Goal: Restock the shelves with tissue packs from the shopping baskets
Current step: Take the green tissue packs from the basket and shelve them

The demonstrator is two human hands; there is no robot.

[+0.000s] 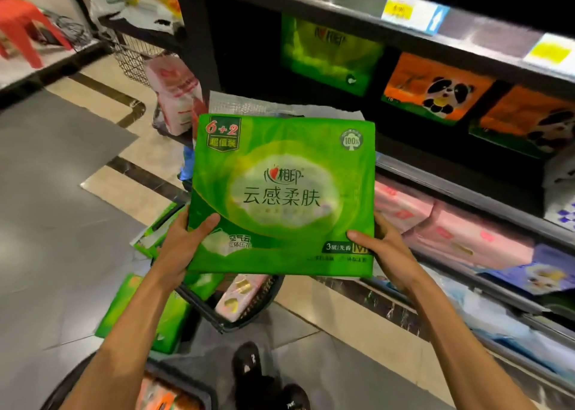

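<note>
Tissue pack [283, 191], green, one unit, held in the air at chest level in front of the shelving, printed face towards the camera.

- Hands: left hand [183, 244] grips the lower left corner and right hand [389, 250] grips the lower right corner. Each thumb lies on the front face; the fingers are curled out of sight behind.
- Orientation: the pack is a little wider than tall. Its long edge runs left to right between the hands, with the top edge tipped away from the person.
- Destination: the middle shelf [466, 194] lies ahead, up and to the right. A matching green pack [329, 54] stands at the left end of that tier, just beyond the held pack's top edge. The right hand is the nearer one to the shelf.
- Neighbouring stock: orange panda packs [435, 89] stand to the right of the green one. Pink packs [466, 235] fill the tier below.
- Source: a dark basket [236, 319] sits on the floor directly beneath the held pack, with what appears to be a pink pack inside.
- Floor: more green packs [140, 313] lie to the basket's left.
- Judgement: placing it calls for a lift forward and rightward, keeping the pack upright.
</note>
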